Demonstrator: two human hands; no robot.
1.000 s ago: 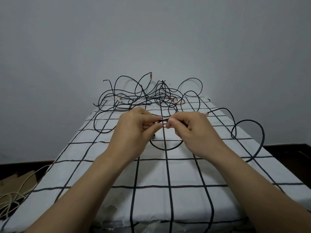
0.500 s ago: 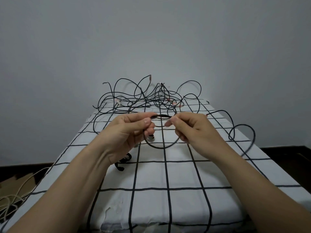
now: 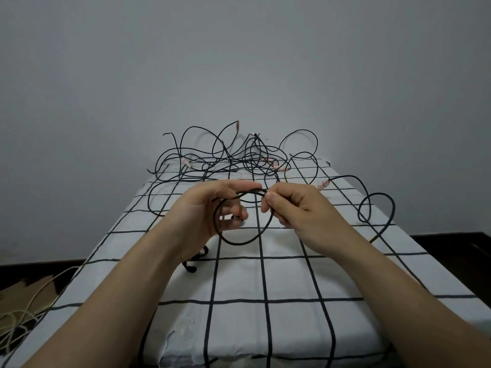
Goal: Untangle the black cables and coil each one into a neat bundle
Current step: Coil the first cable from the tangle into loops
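Observation:
A small round loop of black cable (image 3: 240, 242) hangs between my hands above the checked cloth. My left hand (image 3: 210, 211) holds the loop's top left between thumb and fingers. My right hand (image 3: 295, 208) pinches the loop's top right. The same cable seems to run on to the right in a loose curl (image 3: 377, 205) with a pale plug (image 3: 322, 185) near it. A tangled heap of black cables (image 3: 233, 160) lies at the table's far end. A short black piece (image 3: 195, 262) lies on the cloth under my left wrist.
The table (image 3: 265, 328) wears a white cloth with a black grid and stands against a grey wall. On the floor at the left lie cardboard (image 3: 29, 293) and pale cords (image 3: 18, 317). Dark floor shows at the right.
The loop has grown larger and now hangs lower between my hands. My left hand has turned palm-up and drawn back a little, and the curl of cable at the right has shifted inward.

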